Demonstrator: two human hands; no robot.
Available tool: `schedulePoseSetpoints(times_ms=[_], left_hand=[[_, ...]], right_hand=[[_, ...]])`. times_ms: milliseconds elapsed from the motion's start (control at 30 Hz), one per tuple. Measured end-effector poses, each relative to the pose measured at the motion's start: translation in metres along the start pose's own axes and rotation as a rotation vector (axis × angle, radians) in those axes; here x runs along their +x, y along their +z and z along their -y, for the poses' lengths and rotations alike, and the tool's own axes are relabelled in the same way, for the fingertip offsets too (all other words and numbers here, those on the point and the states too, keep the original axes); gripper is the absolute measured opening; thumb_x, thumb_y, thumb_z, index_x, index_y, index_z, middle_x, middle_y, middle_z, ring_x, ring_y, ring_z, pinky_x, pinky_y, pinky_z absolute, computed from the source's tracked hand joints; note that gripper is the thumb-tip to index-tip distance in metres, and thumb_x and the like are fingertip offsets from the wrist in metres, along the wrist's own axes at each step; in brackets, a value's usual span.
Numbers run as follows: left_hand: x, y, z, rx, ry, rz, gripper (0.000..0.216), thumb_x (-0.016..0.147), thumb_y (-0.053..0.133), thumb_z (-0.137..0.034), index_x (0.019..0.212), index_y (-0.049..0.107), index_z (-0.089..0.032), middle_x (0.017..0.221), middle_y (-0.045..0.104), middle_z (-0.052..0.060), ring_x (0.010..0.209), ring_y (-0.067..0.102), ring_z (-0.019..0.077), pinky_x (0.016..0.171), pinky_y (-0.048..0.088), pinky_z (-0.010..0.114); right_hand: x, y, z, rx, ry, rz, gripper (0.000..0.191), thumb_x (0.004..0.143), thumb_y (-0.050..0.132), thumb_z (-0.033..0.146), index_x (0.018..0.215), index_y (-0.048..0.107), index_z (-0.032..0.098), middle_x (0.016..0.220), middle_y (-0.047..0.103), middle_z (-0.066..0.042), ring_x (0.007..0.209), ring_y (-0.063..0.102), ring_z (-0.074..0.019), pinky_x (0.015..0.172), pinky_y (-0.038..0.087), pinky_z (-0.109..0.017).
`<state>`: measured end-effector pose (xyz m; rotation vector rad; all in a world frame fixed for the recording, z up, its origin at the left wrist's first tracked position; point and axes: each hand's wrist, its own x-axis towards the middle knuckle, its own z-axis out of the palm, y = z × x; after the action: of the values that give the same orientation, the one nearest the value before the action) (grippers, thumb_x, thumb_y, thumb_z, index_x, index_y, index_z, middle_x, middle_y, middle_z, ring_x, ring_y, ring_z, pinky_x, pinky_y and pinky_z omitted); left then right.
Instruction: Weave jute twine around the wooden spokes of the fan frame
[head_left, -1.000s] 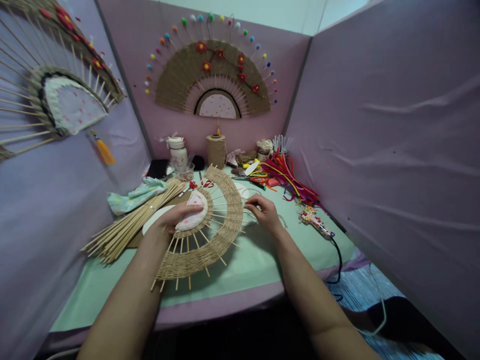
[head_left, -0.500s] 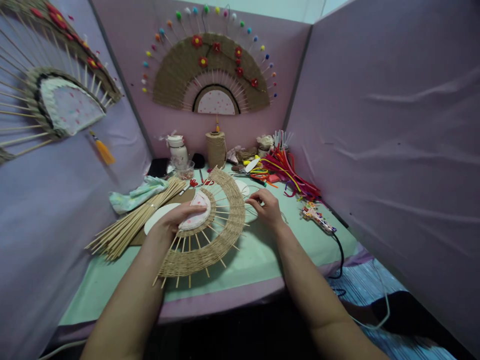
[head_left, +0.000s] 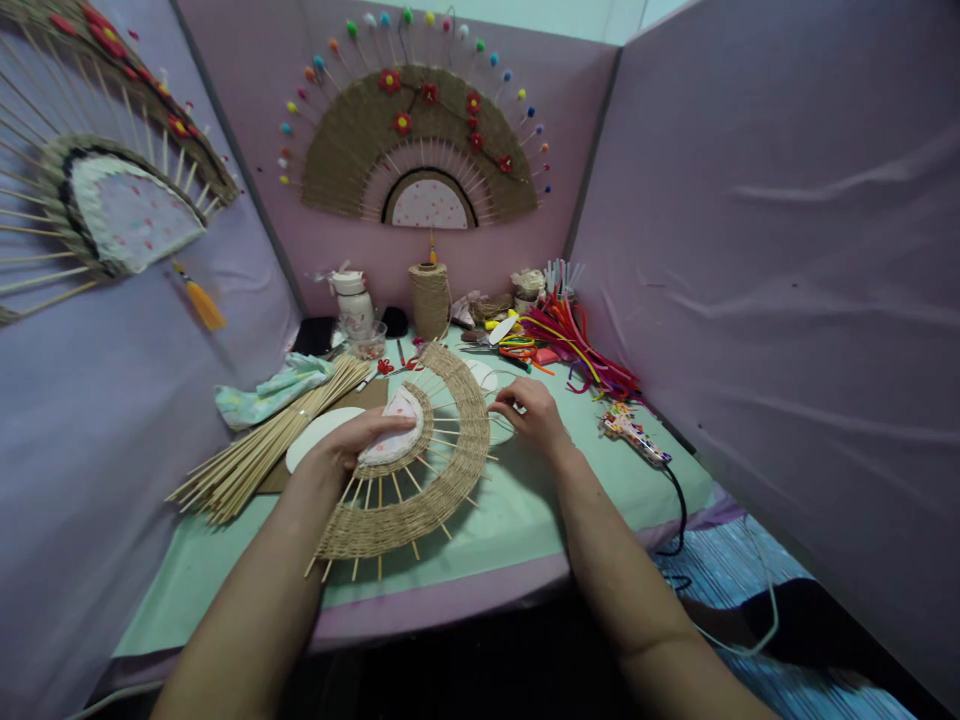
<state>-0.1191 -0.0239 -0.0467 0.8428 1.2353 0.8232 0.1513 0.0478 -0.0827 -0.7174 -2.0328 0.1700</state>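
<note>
My left hand [head_left: 358, 436] grips a woven fan [head_left: 471, 425] by its inner half-round, with the thumb lying over the spotted cloth centre [head_left: 390, 440]. Thin sticks radiate from that centre through a broad band of woven twine, and their tips poke out past the band. Tilted, the fan is held above the green tabletop. At its right outer edge my right hand [head_left: 531, 412] is closed in a pinch on a thin strand of twine. The strand is faint, and part of it loops behind the hand.
A bundle of sticks [head_left: 281, 440] lies left, beside a white oval [head_left: 319, 437]. At the back stand a bottle [head_left: 352, 305] and a twine spool [head_left: 429, 300]. Pipe cleaners [head_left: 581, 345] and a corded glue gun [head_left: 636, 438] are right. Decorated fans [head_left: 337, 140] hang on the partitions.
The view has shifted slightly. My right hand remains pinched near the fan's edge, and the loop of twine around it lies differently. My left hand keeps its hold on the fan.
</note>
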Motion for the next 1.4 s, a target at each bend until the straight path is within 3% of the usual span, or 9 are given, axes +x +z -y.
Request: schedulePoseSetpoints(times_ms=[167,367,567,800,1200,1400], left_hand=[[0.001,0.004,0.004,-0.006,-0.044,0.119,0.017,0.066,0.073,-0.024,0.081,0.066,-0.017,0.068,0.070,0.006,0.059,0.061,0.0191,0.056,0.046,0.029],[0.005,0.010,0.012,0.009,-0.051,0.169,0.020,0.067,0.073,-0.024,0.084,0.066,-0.017,0.073,0.070,0.008,0.063,0.062,0.0201,0.060,0.047,0.031],[0.007,0.014,0.016,0.020,-0.049,0.157,0.023,0.065,0.074,-0.027,0.083,0.066,-0.016,0.069,0.069,0.006,0.058,0.061,0.0182,0.058,0.047,0.030],[0.011,0.020,0.020,-0.100,-0.012,0.154,0.023,0.064,0.075,-0.029,0.082,0.064,-0.019,0.068,0.069,0.004,0.061,0.063,0.0194,0.064,0.050,0.032],[0.016,0.022,0.024,-0.210,-0.034,0.179,0.022,0.064,0.074,-0.024,0.080,0.065,-0.010,0.068,0.070,0.009,0.057,0.065,0.0177,0.061,0.051,0.028],[0.011,0.026,0.022,-0.211,0.002,0.153,0.021,0.065,0.073,-0.024,0.082,0.064,-0.015,0.068,0.071,0.007,0.058,0.065,0.0187,0.061,0.051,0.029]], right_hand=[[0.008,-0.015,0.003,0.093,-0.002,0.190,0.014,0.081,0.065,0.032,0.076,0.062,0.019,0.070,0.059,-0.002,0.066,0.050,-0.0140,0.067,0.036,-0.028],[0.024,-0.032,-0.009,0.351,0.166,0.305,0.013,0.075,0.068,0.028,0.072,0.063,0.017,0.067,0.059,0.000,0.061,0.049,-0.0111,0.060,0.039,-0.024],[0.019,-0.017,-0.026,0.603,0.327,0.182,0.019,0.068,0.072,0.032,0.067,0.062,0.016,0.066,0.061,0.000,0.063,0.052,-0.0116,0.063,0.042,-0.026],[0.009,-0.004,-0.016,0.757,0.450,-0.016,0.018,0.068,0.069,0.032,0.067,0.059,0.017,0.065,0.058,0.001,0.060,0.050,-0.0109,0.061,0.043,-0.025],[0.005,-0.001,-0.012,0.757,0.459,0.043,0.023,0.074,0.062,0.040,0.075,0.064,0.017,0.072,0.059,-0.001,0.064,0.049,-0.0119,0.059,0.040,-0.023],[0.005,0.000,-0.013,0.870,0.535,0.050,0.030,0.069,0.068,0.046,0.077,0.064,0.017,0.070,0.057,0.000,0.060,0.047,-0.0106,0.053,0.038,-0.021]])
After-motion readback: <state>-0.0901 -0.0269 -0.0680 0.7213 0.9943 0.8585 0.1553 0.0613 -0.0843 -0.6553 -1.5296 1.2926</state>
